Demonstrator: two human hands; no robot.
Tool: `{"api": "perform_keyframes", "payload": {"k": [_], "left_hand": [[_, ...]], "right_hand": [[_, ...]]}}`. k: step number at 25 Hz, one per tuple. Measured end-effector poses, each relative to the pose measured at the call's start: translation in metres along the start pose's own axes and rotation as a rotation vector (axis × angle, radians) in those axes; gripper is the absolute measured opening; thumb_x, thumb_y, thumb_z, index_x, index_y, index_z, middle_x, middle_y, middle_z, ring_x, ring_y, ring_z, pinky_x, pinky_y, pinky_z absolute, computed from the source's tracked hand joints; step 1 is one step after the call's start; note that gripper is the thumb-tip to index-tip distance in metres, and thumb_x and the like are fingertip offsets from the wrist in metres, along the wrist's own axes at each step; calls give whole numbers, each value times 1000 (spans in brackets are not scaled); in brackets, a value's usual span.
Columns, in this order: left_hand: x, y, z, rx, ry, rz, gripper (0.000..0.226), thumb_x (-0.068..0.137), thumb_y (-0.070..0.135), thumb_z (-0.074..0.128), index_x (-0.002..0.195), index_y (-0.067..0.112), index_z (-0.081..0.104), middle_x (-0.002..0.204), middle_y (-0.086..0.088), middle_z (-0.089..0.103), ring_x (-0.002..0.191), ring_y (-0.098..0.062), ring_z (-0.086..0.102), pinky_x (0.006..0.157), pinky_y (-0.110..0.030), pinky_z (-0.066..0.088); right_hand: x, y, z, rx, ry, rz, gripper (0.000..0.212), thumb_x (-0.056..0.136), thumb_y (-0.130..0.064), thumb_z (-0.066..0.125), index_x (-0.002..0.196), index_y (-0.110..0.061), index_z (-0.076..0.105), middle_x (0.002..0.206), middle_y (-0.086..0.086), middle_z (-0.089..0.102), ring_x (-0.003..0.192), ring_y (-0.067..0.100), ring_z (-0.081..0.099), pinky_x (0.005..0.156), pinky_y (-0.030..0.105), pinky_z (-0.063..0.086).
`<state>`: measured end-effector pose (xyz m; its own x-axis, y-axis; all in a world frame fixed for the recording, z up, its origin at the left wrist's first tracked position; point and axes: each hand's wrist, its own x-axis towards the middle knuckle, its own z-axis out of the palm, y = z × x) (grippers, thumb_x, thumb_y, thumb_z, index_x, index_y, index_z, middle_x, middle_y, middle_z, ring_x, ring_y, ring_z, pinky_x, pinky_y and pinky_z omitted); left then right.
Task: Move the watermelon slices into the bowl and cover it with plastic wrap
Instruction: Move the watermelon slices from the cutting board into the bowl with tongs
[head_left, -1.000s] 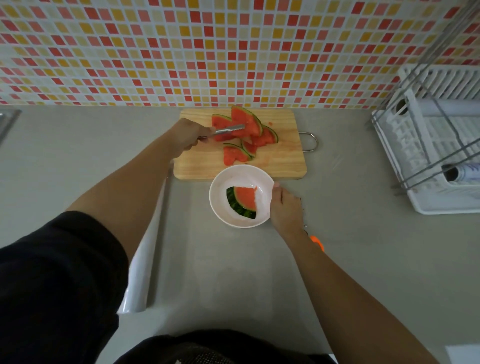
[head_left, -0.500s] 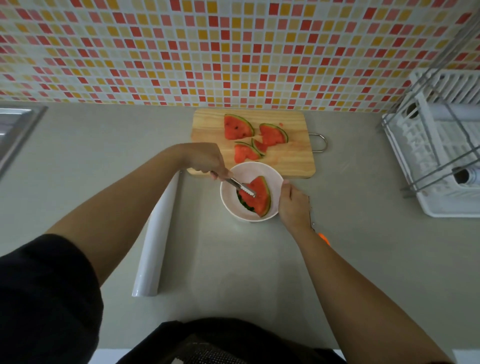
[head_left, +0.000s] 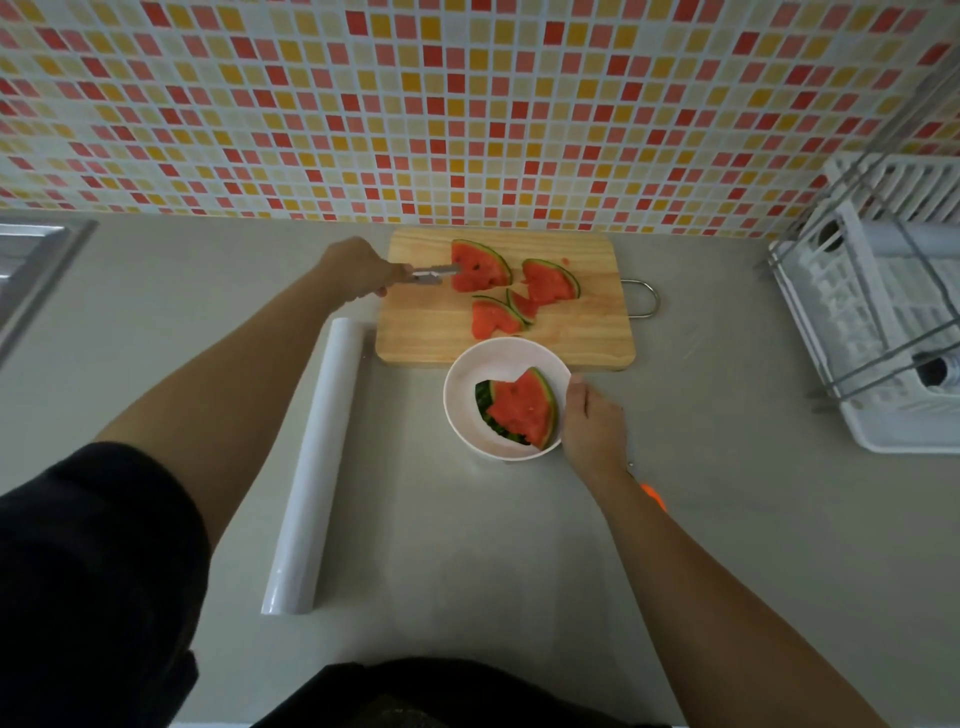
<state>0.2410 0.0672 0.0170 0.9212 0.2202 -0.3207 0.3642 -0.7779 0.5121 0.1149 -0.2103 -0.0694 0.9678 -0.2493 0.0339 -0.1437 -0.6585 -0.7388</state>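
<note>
Closest in, the roll of plastic wrap (head_left: 311, 467) lay lengthwise on the grey counter (head_left: 467, 545), untouched, just beside the left forearm. Off to the right, an orange object (head_left: 652, 496) peeked out from behind the right forearm, mostly hidden.

Next up, the right hand (head_left: 592, 426): it gripped the right side of the white bowl (head_left: 462, 374), thumb up on the rim. Inside sat two watermelon slices (head_left: 519, 408), the upper one red face up, green rind showing beneath it.

The bowl stood just in front of the cutting board (head_left: 587, 332). On it lay the back-left slice (head_left: 480, 267) and three other pieces (head_left: 548, 280).

And there was the left hand (head_left: 358, 267), fingers curled tight round the tongs (head_left: 434, 274). Their tips met the back-left slice's left edge; whether they pinched it could not be told.

Beyond, a dish rack (head_left: 893, 332) stood at right, under the tiled wall (head_left: 467, 104).
</note>
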Motion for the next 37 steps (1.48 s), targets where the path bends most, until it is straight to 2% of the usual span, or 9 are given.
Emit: {"api": "perform_keyframes", "payload": {"k": [6, 10, 15, 19, 24, 26, 30, 34, 37], "left_hand": [[29, -2, 20, -207, -94, -93, 39, 83, 48, 64, 67, 12, 67, 65, 0, 64, 48, -12, 39, 46, -23, 31], [39, -8, 21, -341, -166, -125, 36, 81, 44, 67, 81, 8, 70, 70, -2, 65, 48, -10, 34, 42, -20, 25], [43, 3, 25, -549, -224, -100, 34, 83, 43, 64, 88, 10, 71, 69, 1, 61, 36, -4, 32, 32, -15, 22], [42, 19, 36, -514, -254, -83, 32, 83, 43, 65, 81, 12, 66, 67, -1, 58, 39, -6, 31, 33, -16, 21], [44, 20, 50, -476, -226, -151, 37, 82, 39, 70, 62, 12, 55, 39, 3, 43, 29, -7, 29, 32, -12, 22], [45, 18, 52, -479, -200, -160, 36, 81, 38, 71, 62, 11, 58, 48, 0, 45, 36, -9, 31, 36, -15, 24], [40, 12, 42, -499, -171, -84, 38, 80, 40, 71, 84, 2, 73, 78, -9, 51, 51, -13, 30, 47, -24, 23], [16, 1, 13, -508, -204, 119, 24, 82, 36, 69, 73, 15, 75, 59, 6, 56, 48, -7, 35, 44, -18, 27], [-6, -13, -7, -414, -381, 214, 35, 77, 39, 71, 71, 5, 73, 52, 4, 43, 44, -6, 32, 43, -16, 27]], "right_hand": [[1, 3, 0, 8, -13, -52, 43, 98, -23, 35, 56, -13, 38, 51, 6, 47, 50, 29, 48, 50, 36, 34], [1, 4, 1, -21, -48, -71, 38, 98, -19, 32, 65, -7, 44, 55, 10, 50, 53, 33, 52, 52, 43, 41], [-1, 4, 0, -21, -31, -96, 37, 95, -28, 28, 66, -11, 44, 57, 14, 55, 55, 35, 55, 52, 44, 44], [0, 4, 0, 39, -74, 22, 43, 98, -33, 30, 64, -11, 46, 59, 8, 53, 59, 31, 53, 57, 41, 44], [0, 2, 1, 92, -46, 60, 48, 98, -28, 34, 67, 1, 55, 63, 16, 60, 62, 34, 57, 58, 41, 43], [-1, 2, 1, 85, -54, 56, 48, 98, -29, 33, 66, 0, 55, 63, 16, 60, 63, 34, 57, 58, 41, 43], [0, 1, 1, 77, -30, 20, 43, 98, -24, 34, 61, -6, 45, 62, 21, 58, 62, 37, 55, 57, 42, 40], [-1, 2, 1, 52, -40, -11, 41, 98, -24, 32, 63, -7, 47, 62, 21, 58, 61, 36, 55, 57, 41, 41], [0, 1, 1, 86, -37, 72, 46, 97, -31, 32, 56, -14, 43, 55, 5, 52, 61, 30, 52, 58, 33, 34]]}}
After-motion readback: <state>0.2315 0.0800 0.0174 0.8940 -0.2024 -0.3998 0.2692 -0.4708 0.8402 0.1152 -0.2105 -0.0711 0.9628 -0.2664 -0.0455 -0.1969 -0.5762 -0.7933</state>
